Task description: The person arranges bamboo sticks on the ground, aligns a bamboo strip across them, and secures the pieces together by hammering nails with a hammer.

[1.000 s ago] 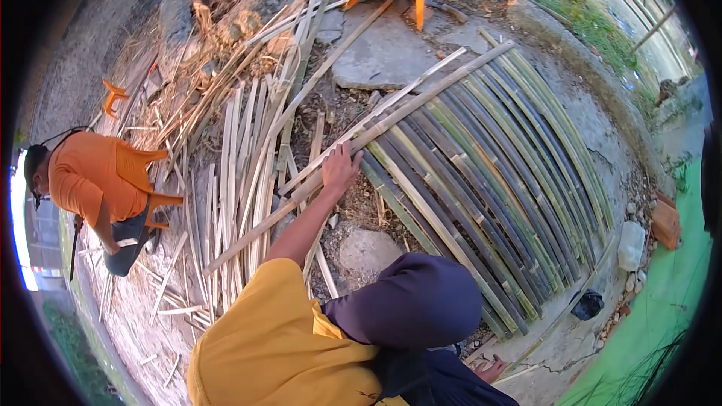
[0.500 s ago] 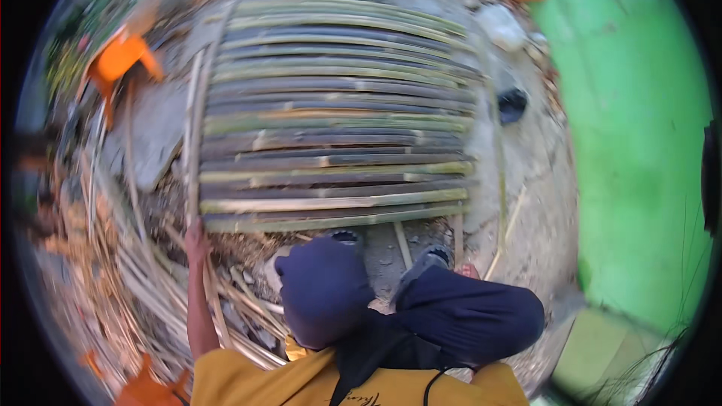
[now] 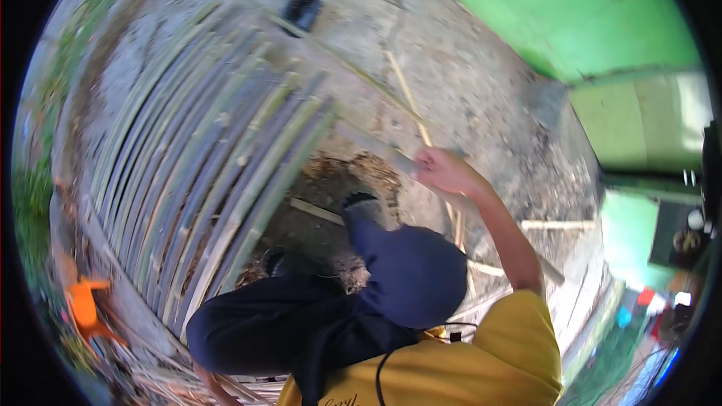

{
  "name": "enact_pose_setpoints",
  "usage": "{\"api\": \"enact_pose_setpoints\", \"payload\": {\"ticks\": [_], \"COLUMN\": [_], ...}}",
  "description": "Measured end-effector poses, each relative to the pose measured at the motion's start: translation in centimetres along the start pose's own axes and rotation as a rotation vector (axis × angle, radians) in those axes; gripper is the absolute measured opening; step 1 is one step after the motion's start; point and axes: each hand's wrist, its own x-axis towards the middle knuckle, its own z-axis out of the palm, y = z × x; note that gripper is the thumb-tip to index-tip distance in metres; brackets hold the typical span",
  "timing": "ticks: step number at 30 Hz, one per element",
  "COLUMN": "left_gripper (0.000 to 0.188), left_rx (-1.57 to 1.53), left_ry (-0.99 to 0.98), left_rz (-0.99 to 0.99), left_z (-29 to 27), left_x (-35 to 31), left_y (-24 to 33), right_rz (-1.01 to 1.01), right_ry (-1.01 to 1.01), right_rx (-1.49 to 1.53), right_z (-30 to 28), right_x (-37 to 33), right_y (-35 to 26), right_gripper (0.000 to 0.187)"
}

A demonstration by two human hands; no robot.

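A frame of split bamboo slats [image 3: 177,158], green and dark grey-brown, lies on the ground at my left, its slats slanting up to the right. My right hand [image 3: 449,173] is closed around a greyish bamboo pole [image 3: 374,144], which runs from the near end of the slats past my hand toward the lower right. At the lower left, my left arm [image 3: 216,389] shows only in part beside my bent knee. Its fingers are hidden, so what it touches cannot be made out.
A thin bamboo strip [image 3: 404,90] lies beyond my right hand, with another strip [image 3: 558,225] farther right. A black object [image 3: 301,7] is on the concrete at the top. An orange plastic chair [image 3: 88,312] stands at the left. A green wall [image 3: 556,7] borders the upper right.
My view has swung to the right, so the slats now slant at the left. My right hand has come into full sight on the pole; my left hand has mostly dropped out of sight.
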Motion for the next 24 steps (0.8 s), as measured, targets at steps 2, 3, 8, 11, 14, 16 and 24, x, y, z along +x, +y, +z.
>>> {"api": "enact_pose_setpoints", "payload": {"ticks": [2,3,8,11,14,16,24], "left_gripper": [0.062,0.062,0.062,0.061,0.062,0.062,0.064], "left_rx": [0.094,0.126,0.247,0.287,0.318,0.332,0.729], "left_ry": [0.023,0.030,-0.017,0.111,0.181,0.177,0.644], "left_rz": [-0.101,-0.117,-0.116,-0.118,-0.104,-0.098,0.003], "left_z": [1.2,1.8,6.7,4.5,4.6,7.3,8.9], "left_x": [-1.2,-1.4,-0.4,-0.1,2.2,3.6,5.0], "left_y": [3.1,4.3,8.1,10.0,10.1,8.3,4.3], "right_rz": [-0.019,-0.033,0.026,0.031,-0.066,-0.011,0.522], "right_ry": [-0.009,0.016,0.196,0.418,0.370,0.742,0.516], "right_rx": [-0.016,-0.020,-0.190,-0.048,0.063,0.075,-0.557], "right_z": [0.2,0.6,5.9,13.6,14.1,11.0,5.4], "right_x": [0.4,0.7,0.8,4.7,5.7,4.1,0.5], "right_y": [-0.4,0.5,9.7,10.1,11.7,17.5,31.6], "right_gripper": [0.038,0.036,0.033,0.030,0.027,0.023,0.047]}}
